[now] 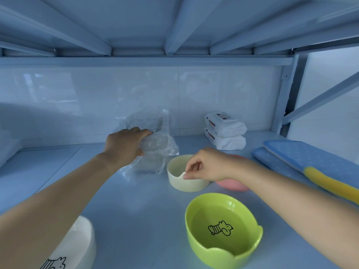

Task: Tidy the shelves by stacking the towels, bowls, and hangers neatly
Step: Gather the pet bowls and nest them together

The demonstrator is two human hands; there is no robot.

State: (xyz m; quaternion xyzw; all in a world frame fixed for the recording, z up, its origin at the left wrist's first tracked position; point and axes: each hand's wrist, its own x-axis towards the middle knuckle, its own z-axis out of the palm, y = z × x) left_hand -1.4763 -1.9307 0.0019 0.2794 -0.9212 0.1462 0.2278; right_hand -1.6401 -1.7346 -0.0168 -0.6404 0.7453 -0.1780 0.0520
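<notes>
My left hand (125,145) grips a clear plastic bag (155,152) that holds something transparent, at the middle back of the shelf. My right hand (206,165) pinches the near rim of a cream bowl (179,180) just right of the bag. A pink bowl (233,185) sits behind my right wrist, mostly hidden. A green bowl (223,230) with a black cartoon drawing stands empty at the front. A white bowl (79,243) with a similar drawing shows at the lower left, partly under my left forearm.
Two wrapped white towel packs (225,131) are stacked at the back right against the tiled wall. Blue dotted boards (310,160) with a yellow handle (330,185) lie at the right. The shelf above hangs low overhead. A slanted brace (320,98) crosses the right side.
</notes>
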